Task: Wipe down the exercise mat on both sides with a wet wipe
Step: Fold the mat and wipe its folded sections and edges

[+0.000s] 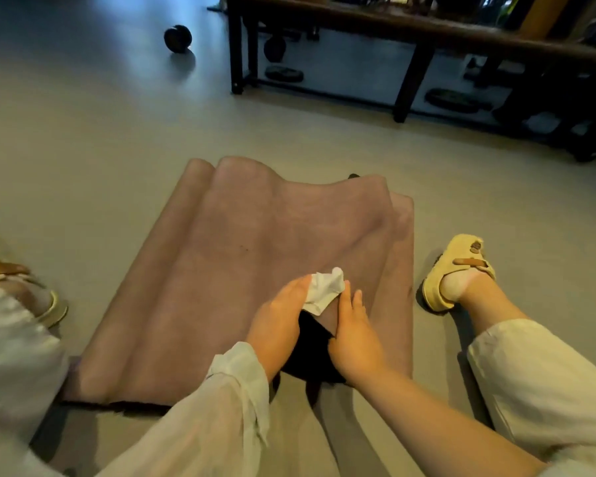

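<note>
A pinkish-mauve exercise mat (221, 263) lies rumpled in long folds on the grey floor in front of me. A crumpled white wet wipe (326, 290) sits on the mat near its right side. My left hand (279, 321) lies over the wipe's left part with fingers straight. My right hand (355, 332) rests on the mat with straight fingers touching the wipe's right edge. A dark patch (310, 352) shows between the two hands; I cannot tell what it is.
My right foot in a yellow sandal (456, 270) is planted just right of the mat; my left foot (21, 287) is at the left edge. A dark bench (410, 32) with weight plates (453, 99) under it stands at the back right. A dark dumbbell (178, 37) lies far left.
</note>
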The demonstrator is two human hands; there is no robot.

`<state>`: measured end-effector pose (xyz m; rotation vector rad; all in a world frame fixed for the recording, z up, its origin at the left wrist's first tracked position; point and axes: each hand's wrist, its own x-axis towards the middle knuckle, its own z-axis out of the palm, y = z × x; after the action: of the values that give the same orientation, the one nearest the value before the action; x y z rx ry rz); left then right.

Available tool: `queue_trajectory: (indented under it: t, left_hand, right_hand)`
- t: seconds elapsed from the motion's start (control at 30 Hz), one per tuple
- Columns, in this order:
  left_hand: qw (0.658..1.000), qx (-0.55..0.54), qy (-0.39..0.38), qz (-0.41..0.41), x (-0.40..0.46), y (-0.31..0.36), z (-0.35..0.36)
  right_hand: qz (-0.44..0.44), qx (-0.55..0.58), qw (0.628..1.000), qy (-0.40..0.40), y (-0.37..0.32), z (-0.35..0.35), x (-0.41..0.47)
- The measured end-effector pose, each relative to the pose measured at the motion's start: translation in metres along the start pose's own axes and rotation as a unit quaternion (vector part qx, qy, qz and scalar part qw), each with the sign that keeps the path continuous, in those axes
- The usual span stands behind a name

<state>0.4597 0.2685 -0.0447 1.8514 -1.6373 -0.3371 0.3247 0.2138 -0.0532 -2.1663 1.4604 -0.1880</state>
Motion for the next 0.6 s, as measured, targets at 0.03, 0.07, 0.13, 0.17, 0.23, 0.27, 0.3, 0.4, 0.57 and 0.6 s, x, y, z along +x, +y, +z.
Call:
queue_trajectory:
  t: [0.03,0.07,0.13,0.17,0.23,0.27,0.3,0.4,0.57,0.6]
  left_hand:
    - [1.0,0.005,0.016,-0.004,-0.002,-0.008,-0.012]
    - [0.999,0.023,0.03,0.005,-0.005,-0.018,-0.024]
    - [0.999,-0.004,0.021,-0.028,-0.016,-0.036,-0.051]
    - [0.998,0.015,0.027,-0.051,-0.021,-0.046,-0.062]
    - [0.995,0.025,0.038,-0.093,-0.032,-0.067,-0.085]
    - [0.993,0.035,0.047,-0.106,-0.039,-0.078,-0.094]
    - [0.991,0.043,0.057,-0.114,-0.045,-0.086,-0.103]
    - [0.986,0.063,0.082,-0.129,-0.062,-0.116,-0.122]
    - [0.977,0.073,0.075,-0.185,-0.081,-0.16,-0.132]
    - [0.978,0.079,0.063,-0.184,-0.084,-0.167,-0.13]
  right_hand:
    - [-0.021,0.017,1.0,-0.005,-0.016,0.004,0.003]
    - [-0.042,0.021,0.999,-0.014,-0.03,0.008,0.007]
    - [-0.079,0.006,0.996,-0.042,-0.059,0.017,0.013]
    - [-0.095,-0.002,0.994,-0.057,-0.073,0.022,0.016]
    - [-0.133,-0.012,0.987,-0.087,-0.101,0.033,0.023]
    - [-0.152,-0.014,0.983,-0.099,-0.114,0.04,0.026]
    - [-0.17,-0.012,0.979,-0.109,-0.127,0.046,0.029]
    - [-0.211,-0.002,0.965,-0.157,-0.16,0.068,0.035]
    - [-0.279,-0.115,0.926,-0.225,-0.176,0.094,0.044]
    - [-0.289,-0.165,0.92,-0.209,-0.173,0.099,0.043]
